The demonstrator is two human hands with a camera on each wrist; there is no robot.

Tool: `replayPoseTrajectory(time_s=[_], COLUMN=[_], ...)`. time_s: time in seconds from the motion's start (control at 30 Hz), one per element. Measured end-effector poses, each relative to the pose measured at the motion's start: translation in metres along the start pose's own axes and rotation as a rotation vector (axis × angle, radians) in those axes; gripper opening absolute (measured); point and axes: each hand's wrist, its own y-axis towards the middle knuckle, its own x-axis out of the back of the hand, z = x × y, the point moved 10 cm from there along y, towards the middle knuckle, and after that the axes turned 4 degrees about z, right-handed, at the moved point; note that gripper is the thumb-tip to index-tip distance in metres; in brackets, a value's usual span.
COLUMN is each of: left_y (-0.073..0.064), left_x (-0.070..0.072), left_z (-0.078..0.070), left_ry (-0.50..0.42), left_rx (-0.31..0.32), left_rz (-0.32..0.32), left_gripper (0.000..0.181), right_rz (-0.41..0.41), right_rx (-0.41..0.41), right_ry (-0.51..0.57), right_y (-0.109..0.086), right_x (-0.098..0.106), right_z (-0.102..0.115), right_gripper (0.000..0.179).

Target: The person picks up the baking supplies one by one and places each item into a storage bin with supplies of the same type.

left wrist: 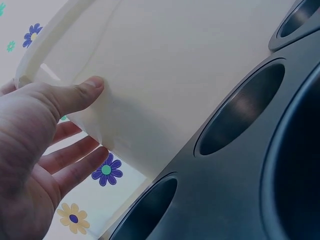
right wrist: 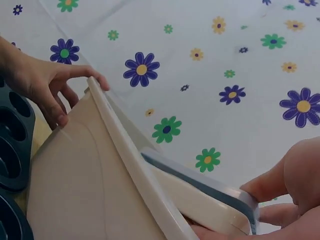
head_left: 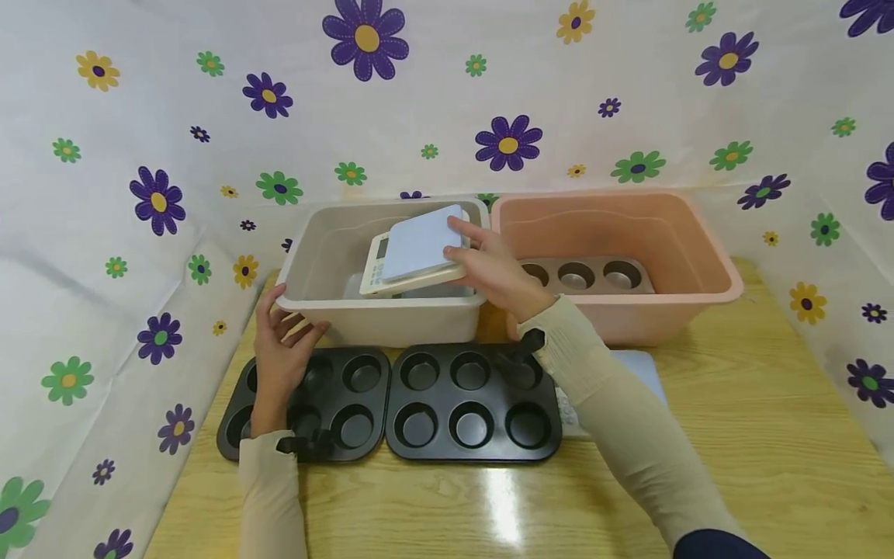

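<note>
Since your right hand has the scale pinched by one end, fingers on top and at least one underneath, you're keeping clear of the display and buttons at the other end, which is smart. It sits tilted in the mouth of the white bin, far end dipping below the rim; can't tell if it's touching anything in there. Your left hand has the bin's near left corner, thumb on the outer wall and index over the rim.

Handling-wise, I'd guess it's light and stiff but slick, with the display being the fragile bit. You can see a gap under the top plate, so I'd grip the body from both long sides instead of leaning on the plate. Bin wall looks thin, probably flexes a little, so go easy squeezing it.
</note>
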Motion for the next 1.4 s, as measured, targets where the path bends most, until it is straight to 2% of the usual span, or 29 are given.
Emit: replayPoseTrajectory(time_s=[0.13,0.33,0.53,0.8,0.97,1.03,1.13,1.27,1.4], left_y=[0.001,0.001,-0.001,0.001,0.002,0.003,0.004,0.003,0.001], left_x=[0.003,0.002,0.0,-0.002,-0.001,-0.001,0.001,0.002,-0.001], left_z=[-0.002,-0.006,-0.004,0.002,-0.001,-0.003,-0.007,-0.009,-0.007], left_ry=[-0.003,-0.024,-0.031,-0.005,-0.026,-0.05,-0.073,-0.071,-0.08], left_rx=[-0.01,-0.009,-0.003,-0.003,-0.027,-0.046,-0.065,-0.068,-0.055], left_rz=[0.008,0.018,0.016,0.019,0.03,0.033,0.027,0.015,0.015], left_gripper=[0.091,0.092,0.092,0.092,0.093,0.093,0.094,0.093,0.092], right_rz=[0.015,-0.009,-0.008,0.019,-0.036,-0.066,-0.085,-0.089,-0.084], right_rx=[-0.045,-0.091,-0.114,-0.175,-0.23,-0.208,-0.129,-0.042,0.003], right_ry=[0.02,0.045,0.002,-0.03,-0.114,-0.169,-0.203,-0.153,-0.102], right_y=[0.009,0.022,0.028,0.03,0.016,0.004,-0.014,-0.031,-0.042], right_x=[-0.008,-0.012,-0.015,-0.015,-0.011,-0.008,-0.007,-0.005,0.002], right_z=[-0.004,-0.01,-0.013,-0.018,-0.007,0.005,0.027,0.047,0.05], right_gripper=[0.067,0.068,0.069,0.071,0.072,0.072,0.07,0.065,0.063])
